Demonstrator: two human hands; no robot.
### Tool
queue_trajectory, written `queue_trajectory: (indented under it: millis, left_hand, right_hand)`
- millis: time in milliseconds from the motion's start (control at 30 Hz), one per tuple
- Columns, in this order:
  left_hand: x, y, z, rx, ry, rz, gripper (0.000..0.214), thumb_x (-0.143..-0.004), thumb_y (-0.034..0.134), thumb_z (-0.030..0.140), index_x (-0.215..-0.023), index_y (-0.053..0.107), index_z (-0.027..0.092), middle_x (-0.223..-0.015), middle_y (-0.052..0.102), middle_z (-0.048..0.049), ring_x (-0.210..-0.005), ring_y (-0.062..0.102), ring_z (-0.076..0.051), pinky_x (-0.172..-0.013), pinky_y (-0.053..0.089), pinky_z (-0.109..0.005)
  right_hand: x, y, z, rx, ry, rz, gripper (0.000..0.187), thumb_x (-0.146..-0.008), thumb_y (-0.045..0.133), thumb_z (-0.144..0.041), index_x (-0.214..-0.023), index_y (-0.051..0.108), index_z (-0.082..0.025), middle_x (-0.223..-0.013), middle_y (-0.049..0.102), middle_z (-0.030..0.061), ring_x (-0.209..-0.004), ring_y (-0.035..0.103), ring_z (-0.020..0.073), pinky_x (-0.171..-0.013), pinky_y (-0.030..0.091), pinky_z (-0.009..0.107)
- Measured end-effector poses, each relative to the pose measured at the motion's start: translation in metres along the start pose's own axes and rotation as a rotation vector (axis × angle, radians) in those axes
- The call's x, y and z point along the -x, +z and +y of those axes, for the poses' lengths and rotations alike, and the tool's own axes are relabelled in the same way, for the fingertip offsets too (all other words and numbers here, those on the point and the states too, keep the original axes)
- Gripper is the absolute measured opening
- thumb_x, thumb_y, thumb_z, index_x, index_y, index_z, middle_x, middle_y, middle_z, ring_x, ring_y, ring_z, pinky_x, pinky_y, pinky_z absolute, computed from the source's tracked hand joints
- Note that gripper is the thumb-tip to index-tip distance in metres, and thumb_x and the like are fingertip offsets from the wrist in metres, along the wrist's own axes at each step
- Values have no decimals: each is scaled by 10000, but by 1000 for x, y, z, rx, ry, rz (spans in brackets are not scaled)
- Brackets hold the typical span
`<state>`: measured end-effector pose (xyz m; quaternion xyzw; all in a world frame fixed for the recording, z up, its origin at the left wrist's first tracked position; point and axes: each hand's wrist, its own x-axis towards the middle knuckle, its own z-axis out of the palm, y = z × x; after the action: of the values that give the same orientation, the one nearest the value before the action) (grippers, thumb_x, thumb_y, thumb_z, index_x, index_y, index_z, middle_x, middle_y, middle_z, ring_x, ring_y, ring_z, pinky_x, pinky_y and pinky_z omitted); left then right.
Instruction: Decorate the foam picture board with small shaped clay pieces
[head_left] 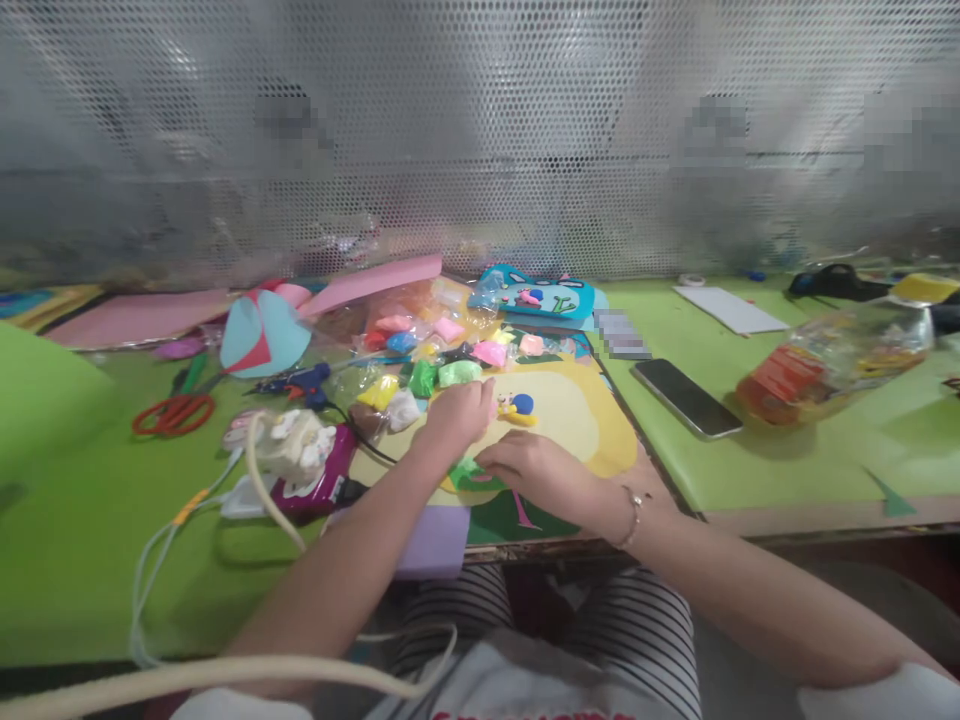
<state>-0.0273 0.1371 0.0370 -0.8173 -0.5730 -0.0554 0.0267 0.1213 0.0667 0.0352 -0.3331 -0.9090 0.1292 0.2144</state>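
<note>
My left hand point(457, 412) is closed near the middle of a yellow and green picture board point(600, 410), its fingertips pinched; what they hold, if anything, is too small to make out. My right hand point(536, 470) is bent low over the board, fingers together and touching the edge of a flat bright green piece point(474, 474). Whether it grips that piece cannot be seen. Between and just beyond my hands lies a small snail-like figure point(519, 407) in yellow and blue. Small bags of coloured soft clay, among them a yellow one point(379, 391) and a pale green one point(460, 374), lie beyond my left hand.
On the left are red-handled scissors point(174, 413), a blue glue gun point(304, 382), and a purple power strip point(319, 480) with looping cables. A phone point(686, 398) and a clear plastic bag point(832, 365) lie right. A blue decorated case point(540, 298) sits behind, before a perforated metal screen point(480, 140).
</note>
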Motion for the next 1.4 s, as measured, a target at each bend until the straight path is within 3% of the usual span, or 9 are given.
queue_trajectory:
  millis: [100,267,433,567,700,1033,1267,1400]
  left_hand:
    - [-3,5,0,46,-56,-22,447,-952,253,343,-1132,604,131,-912,692,-145,-901,646,-252,-740,444,-324]
    - [-2,5,2,81,-70,0,461,-951,268,393,-1101,615,130,-934,696,-148,-946,644,-245,-784,449,-320]
    - [0,-1,2,130,-90,2,546,-961,174,402,-1020,647,136,-901,701,-145,-916,652,-237,-773,455,-321]
    - [0,-3,2,131,-91,-11,570,-965,146,394,-996,655,138,-913,702,-136,-917,651,-219,-780,451,-306]
    - [0,1,2,72,-19,-27,496,-959,199,341,-1093,627,129,-920,694,-152,-899,652,-248,-737,456,-329]
    - [-2,6,1,57,4,-113,405,-926,326,305,-1182,589,133,-983,683,-146,-931,637,-236,-753,446,-302]
    - [-2,5,1,48,10,-116,406,-925,316,302,-1170,595,138,-954,689,-149,-908,649,-265,-727,448,-325]
    - [-3,4,0,47,37,-133,394,-911,336,267,-1193,576,132,-971,683,-152,-895,650,-264,-727,448,-324]
  right_hand:
    - [3,11,5,97,-68,4,201,-902,518,-150,-1064,637,-150,-913,694,108,-871,641,196,-738,511,305]
    - [14,15,7,203,-153,-92,431,-848,521,-54,-1279,511,-78,-1128,646,198,-1051,616,251,-845,524,362]
    - [20,9,6,138,-131,-52,571,-817,435,-3,-1382,391,-65,-1194,610,224,-1059,616,252,-851,537,389]
    - [24,-1,3,66,-107,32,497,-827,367,-3,-1300,496,-83,-1112,650,189,-1012,619,239,-839,545,411]
    - [28,-4,1,129,-152,-11,391,-857,406,-40,-1184,603,-124,-1130,628,150,-1038,571,228,-898,512,401]
    - [28,2,-1,382,-183,-187,348,-861,534,-187,-1200,587,-126,-1138,598,149,-1090,516,284,-856,471,433]
    - [27,3,3,206,-96,-61,374,-881,382,-83,-1164,619,-138,-1167,605,113,-1090,532,235,-900,467,377]
    - [28,4,0,265,-119,-112,427,-843,470,-122,-1260,561,-146,-1265,557,105,-1219,437,282,-951,430,431]
